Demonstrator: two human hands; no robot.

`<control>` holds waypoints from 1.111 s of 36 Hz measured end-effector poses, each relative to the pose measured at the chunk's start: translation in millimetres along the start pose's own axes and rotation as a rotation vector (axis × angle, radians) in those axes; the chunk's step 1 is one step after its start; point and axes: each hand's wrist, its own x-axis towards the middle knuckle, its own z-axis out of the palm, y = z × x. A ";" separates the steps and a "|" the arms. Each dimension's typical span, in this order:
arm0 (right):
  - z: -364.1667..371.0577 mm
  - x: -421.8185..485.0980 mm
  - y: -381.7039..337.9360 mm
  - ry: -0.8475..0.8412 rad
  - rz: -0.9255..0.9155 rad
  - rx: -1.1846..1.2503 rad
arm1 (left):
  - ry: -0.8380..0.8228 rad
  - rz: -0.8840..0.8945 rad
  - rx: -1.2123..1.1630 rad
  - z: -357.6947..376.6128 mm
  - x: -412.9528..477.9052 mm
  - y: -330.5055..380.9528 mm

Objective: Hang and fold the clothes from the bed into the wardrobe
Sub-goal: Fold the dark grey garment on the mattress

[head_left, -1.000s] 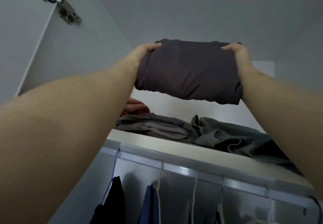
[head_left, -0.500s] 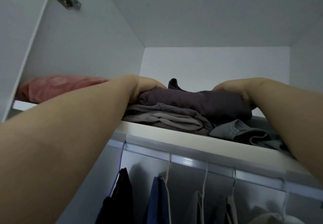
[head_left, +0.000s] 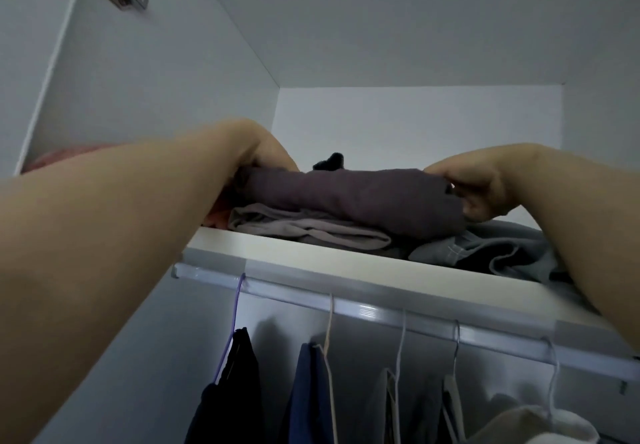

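wardrobe shelf (head_left: 311,253): folded purple garment (head_left: 349,197) lies atop light grey garment (head_left: 304,227) and blue-grey garment (head_left: 502,249) | left hand (head_left: 266,152) covers its 9 o'clock end, grip hidden, cannot tell | right hand (head_left: 474,184) pinches its 3 o'clock end, fingers curled | rail (head_left: 346,305) at 6 o'clock carries hung clothes

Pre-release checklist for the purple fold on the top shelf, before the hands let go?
1. Purple folded garment supported: ok, it lies on the beige garment and the grey garment.
2. Behind the shelf front edge: ok, nothing overhangs.
3. Fold intact: ok, one compact bundle.
4. Base even: not ok, the grey garment is rumpled.
5. Hands released: not ok, left hand and right hand grip its ends.
6. Room behind: cannot tell, a dark item pokes up there and the rest is hidden.
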 end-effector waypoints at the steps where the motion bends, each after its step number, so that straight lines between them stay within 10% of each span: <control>1: -0.6 4.4 2.1 0.047 0.010 0.004 | -0.023 0.007 0.048 -0.8 0.4 3.8; 10: -0.3 15.9 -1.1 0.230 0.020 -0.126 | 0.181 0.299 0.129 13.2 -1.4 66.4; 17: -1.7 17.1 -5.5 0.233 -0.042 -0.083 | 0.143 0.264 -0.731 7.8 32.0 81.2; 24: -7.1 21.9 -3.7 0.239 -0.055 -0.102 | 0.053 0.152 0.180 21.3 33.0 77.4; 40: 33.4 -14.8 -9.3 -0.035 -0.163 -0.283 | 0.011 0.246 0.286 39.7 -0.9 51.5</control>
